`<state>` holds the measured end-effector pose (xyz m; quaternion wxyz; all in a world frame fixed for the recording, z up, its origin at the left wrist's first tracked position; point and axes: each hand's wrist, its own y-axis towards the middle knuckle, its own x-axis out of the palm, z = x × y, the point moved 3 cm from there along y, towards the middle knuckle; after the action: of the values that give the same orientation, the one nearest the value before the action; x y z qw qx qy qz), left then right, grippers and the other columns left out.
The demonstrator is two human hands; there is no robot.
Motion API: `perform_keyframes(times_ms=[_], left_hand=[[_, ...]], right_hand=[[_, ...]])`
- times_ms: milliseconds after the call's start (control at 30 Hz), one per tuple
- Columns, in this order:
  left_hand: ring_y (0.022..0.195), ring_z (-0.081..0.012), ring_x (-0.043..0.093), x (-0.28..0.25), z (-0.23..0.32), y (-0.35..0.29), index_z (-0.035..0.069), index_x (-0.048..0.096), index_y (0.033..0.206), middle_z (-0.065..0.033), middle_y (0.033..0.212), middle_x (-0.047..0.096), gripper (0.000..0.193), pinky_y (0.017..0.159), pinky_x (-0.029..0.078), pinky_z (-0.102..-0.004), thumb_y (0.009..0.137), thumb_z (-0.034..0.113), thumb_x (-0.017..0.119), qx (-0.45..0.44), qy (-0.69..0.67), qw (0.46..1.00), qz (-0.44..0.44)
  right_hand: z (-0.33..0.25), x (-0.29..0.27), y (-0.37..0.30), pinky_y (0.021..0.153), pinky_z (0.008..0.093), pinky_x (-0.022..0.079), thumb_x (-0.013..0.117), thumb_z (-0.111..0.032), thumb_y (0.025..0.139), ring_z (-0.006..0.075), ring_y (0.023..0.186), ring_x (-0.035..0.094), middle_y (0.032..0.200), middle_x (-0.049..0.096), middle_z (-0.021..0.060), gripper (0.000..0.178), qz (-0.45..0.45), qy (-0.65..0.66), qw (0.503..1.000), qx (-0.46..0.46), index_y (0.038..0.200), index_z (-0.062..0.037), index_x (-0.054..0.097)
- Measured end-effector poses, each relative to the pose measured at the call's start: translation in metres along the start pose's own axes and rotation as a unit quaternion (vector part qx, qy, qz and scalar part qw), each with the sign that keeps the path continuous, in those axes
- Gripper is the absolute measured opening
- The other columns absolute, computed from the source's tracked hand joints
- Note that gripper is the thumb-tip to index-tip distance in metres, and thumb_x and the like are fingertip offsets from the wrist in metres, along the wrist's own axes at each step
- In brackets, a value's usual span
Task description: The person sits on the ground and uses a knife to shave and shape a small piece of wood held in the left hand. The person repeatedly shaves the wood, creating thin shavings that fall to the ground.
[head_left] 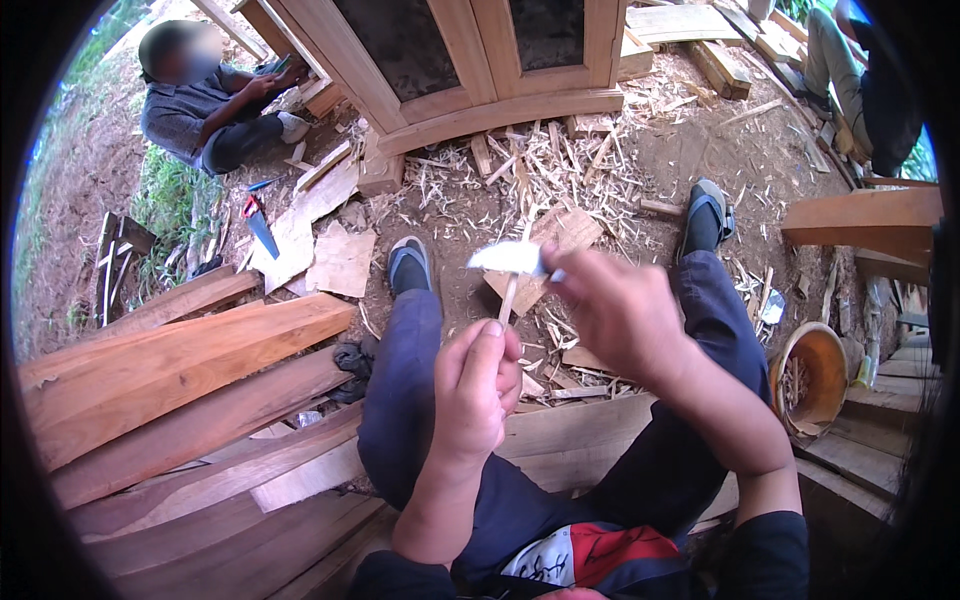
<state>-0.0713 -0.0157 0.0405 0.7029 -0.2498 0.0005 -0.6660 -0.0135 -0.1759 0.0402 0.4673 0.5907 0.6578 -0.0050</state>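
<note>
My left hand is closed round the lower end of a thin, pale wooden stick, its thumb lying along the wood. The stick points up and away from me, between my knees. In my right hand is a knife, its handle mostly hidden by the curled fingers. The bright, wide blade points left and lies across the upper part of the stick. Beneath it, a flat piece of wood rests on the ground among shavings.
Shavings cover the ground before a panelled wooden frame. Boards are stacked at left, near a handsaw. A tipped yellowish bucket lies at right. One person sits far left, another is far right.
</note>
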Motion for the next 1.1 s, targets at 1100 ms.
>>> perform_keyframes(times_ms=[1100], left_hand=[[0.037,-0.0023,0.025,-0.002,0.002,0.002,0.004,0.05,0.084,0.0068,0.053,0.032,0.03,0.033,0.021,-0.0204,0.103,0.026,0.042,-0.011,0.034,0.999,0.019]], right_hand=[[0.011,0.006,0.01,0.051,0.0407,0.052,0.068,-0.017,0.087,0.0314,0.063,0.067,0.076,0.067,0.0107,0.021,0.012,0.017,0.999,0.033,0.106,-0.0074,0.064]])
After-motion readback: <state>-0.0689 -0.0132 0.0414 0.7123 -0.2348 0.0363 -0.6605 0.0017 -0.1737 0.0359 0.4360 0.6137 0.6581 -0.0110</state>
